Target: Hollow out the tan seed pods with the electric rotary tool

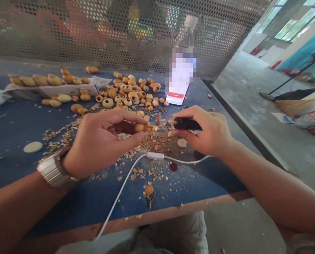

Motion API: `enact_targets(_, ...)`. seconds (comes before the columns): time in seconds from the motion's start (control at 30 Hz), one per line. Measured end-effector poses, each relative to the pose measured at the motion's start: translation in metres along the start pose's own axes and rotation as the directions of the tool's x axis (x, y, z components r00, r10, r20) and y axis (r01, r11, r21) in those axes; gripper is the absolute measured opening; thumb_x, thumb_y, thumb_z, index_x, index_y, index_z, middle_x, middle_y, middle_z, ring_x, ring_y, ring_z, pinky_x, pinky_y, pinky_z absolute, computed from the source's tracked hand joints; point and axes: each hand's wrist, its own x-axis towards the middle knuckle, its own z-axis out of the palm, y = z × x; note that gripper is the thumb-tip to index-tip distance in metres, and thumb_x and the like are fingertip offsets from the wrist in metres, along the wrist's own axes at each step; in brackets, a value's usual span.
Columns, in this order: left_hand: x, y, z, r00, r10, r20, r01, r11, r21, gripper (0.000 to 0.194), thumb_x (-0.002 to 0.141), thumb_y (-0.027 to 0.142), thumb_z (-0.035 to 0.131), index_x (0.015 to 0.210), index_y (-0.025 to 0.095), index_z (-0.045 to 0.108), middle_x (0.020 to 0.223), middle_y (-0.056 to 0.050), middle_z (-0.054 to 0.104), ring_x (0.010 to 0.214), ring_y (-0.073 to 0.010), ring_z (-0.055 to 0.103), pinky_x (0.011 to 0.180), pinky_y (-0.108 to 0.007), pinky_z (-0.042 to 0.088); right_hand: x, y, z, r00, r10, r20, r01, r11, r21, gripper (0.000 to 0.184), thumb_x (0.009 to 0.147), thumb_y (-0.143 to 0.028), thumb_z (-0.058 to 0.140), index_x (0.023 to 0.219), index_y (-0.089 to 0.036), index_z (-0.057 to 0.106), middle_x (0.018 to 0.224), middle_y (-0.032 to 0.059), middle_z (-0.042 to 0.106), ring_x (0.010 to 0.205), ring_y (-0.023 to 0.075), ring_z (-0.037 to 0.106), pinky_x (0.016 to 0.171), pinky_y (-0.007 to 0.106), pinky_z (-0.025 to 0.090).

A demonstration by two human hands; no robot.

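Observation:
My left hand [104,137], with a metal-band watch [55,173] at its wrist, pinches a small tan gourd [141,128] between thumb and fingers. The gourd lies sideways, its narrow end towards the right. My right hand [210,130] is closed round a black handheld rotary tool [187,123]. At the tool's tip a small round disc [158,120] shows, slightly blurred, beside the gourd's narrow end. Whether disc and gourd touch, I cannot tell. Below my hands runs a white cord [125,187] with an inline switch [155,156].
Many cut gourds with dark openings [128,91] are heaped behind my hands. Uncut gourds [41,80] line a box [67,90] at the left. A phone [178,84] leans against a plastic bottle [185,38] before a perforated metal screen [94,38]. Seeds and scraps [152,173] litter the blue table.

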Motion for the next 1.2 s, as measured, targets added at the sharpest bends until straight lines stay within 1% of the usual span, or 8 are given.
enact_targets(0.1,-0.0010,0.0010,-0.0005,1.000,-0.003,0.000,0.003,1.000,-0.007,0.015,0.084,0.024,0.082,0.099,0.026,0.081,0.094,0.001,0.082,0.078,-0.0151,0.077,0.078,-0.025,0.068,0.0003,0.0009,0.0005,0.997,-0.077,-0.021,0.077,0.997,0.019,0.034,0.095,-0.047,0.072,0.117,-0.021,0.071,0.110,0.0062,0.080,0.100,0.0202,0.077,0.087,0.032,0.060)
enact_targets(0.27,-0.0015,0.0018,-0.0017,1.000,-0.003,0.002,0.003,1.000,-0.013,0.016,0.083,0.025,0.083,0.098,0.027,0.081,0.096,0.001,0.082,0.079,-0.0163,0.078,0.079,-0.027,0.069,0.0019,0.0031,0.0016,0.993,-0.118,-0.003,0.118,0.993,0.027,0.031,0.098,-0.042,0.069,0.121,-0.021,0.072,0.111,0.0060,0.080,0.099,0.0192,0.077,0.087,0.031,0.060)
enact_targets(0.47,-0.0005,-0.0005,-0.0021,0.998,0.065,-0.006,-0.065,0.998,-0.002,0.014,0.083,0.022,0.082,0.097,0.025,0.081,0.095,0.001,0.082,0.081,-0.0145,0.076,0.076,-0.025,0.067,0.0022,0.0041,0.0023,0.989,-0.150,0.007,0.150,0.988,0.046,0.032,0.098,-0.038,0.071,0.124,-0.018,0.073,0.113,0.0072,0.080,0.102,0.0186,0.077,0.090,0.029,0.061)
enact_targets(0.63,-0.0006,-0.0028,-0.0018,0.995,0.099,-0.018,-0.100,0.995,-0.025,0.015,0.082,0.021,0.083,0.097,0.024,0.081,0.093,0.002,0.081,0.078,-0.0108,0.075,0.075,-0.020,0.065,0.0030,0.0049,0.0046,0.973,-0.225,-0.050,0.228,0.971,0.072,0.030,0.097,-0.034,0.073,0.121,-0.016,0.073,0.107,0.0071,0.080,0.095,0.0165,0.077,0.085,0.026,0.062)
enact_targets(0.7,-0.0010,-0.0036,-0.0018,0.995,0.101,-0.022,-0.101,0.994,-0.030,0.016,0.082,0.020,0.084,0.097,0.024,0.081,0.093,0.003,0.081,0.079,-0.0108,0.076,0.075,-0.020,0.065,0.0031,0.0047,0.0053,0.973,-0.228,-0.046,0.231,0.970,0.071,0.029,0.096,-0.033,0.073,0.121,-0.017,0.072,0.107,0.0067,0.080,0.095,0.0166,0.077,0.085,0.026,0.062)
enact_targets(0.8,-0.0015,-0.0040,-0.0021,0.996,0.084,-0.015,-0.084,0.996,-0.031,0.017,0.081,0.019,0.083,0.097,0.024,0.082,0.095,0.002,0.082,0.080,-0.0125,0.076,0.078,-0.022,0.066,0.0033,0.0039,0.0055,0.973,-0.226,-0.043,0.229,0.971,0.068,0.029,0.096,-0.034,0.073,0.121,-0.018,0.072,0.108,0.0064,0.080,0.095,0.0166,0.077,0.086,0.026,0.062)
enact_targets(1.0,-0.0015,-0.0026,-0.0026,0.997,0.077,-0.010,-0.077,0.997,-0.028,0.015,0.083,0.020,0.081,0.097,0.024,0.082,0.092,0.001,0.081,0.078,-0.0127,0.075,0.077,-0.023,0.066,0.0033,0.0039,0.0042,0.975,-0.223,-0.025,0.224,0.973,0.052,0.029,0.097,-0.034,0.073,0.121,-0.017,0.072,0.107,0.0068,0.080,0.094,0.0166,0.077,0.084,0.026,0.062)
enact_targets(1.2,-0.0016,-0.0025,-0.0029,0.997,0.071,-0.010,-0.071,0.997,-0.020,0.014,0.083,0.021,0.082,0.097,0.024,0.082,0.094,0.000,0.082,0.078,-0.0135,0.075,0.077,-0.024,0.067,0.0038,0.0041,0.0043,0.970,-0.240,-0.034,0.241,0.969,0.045,0.029,0.096,-0.033,0.073,0.119,-0.016,0.073,0.106,0.0070,0.080,0.093,0.0162,0.077,0.084,0.024,0.061)
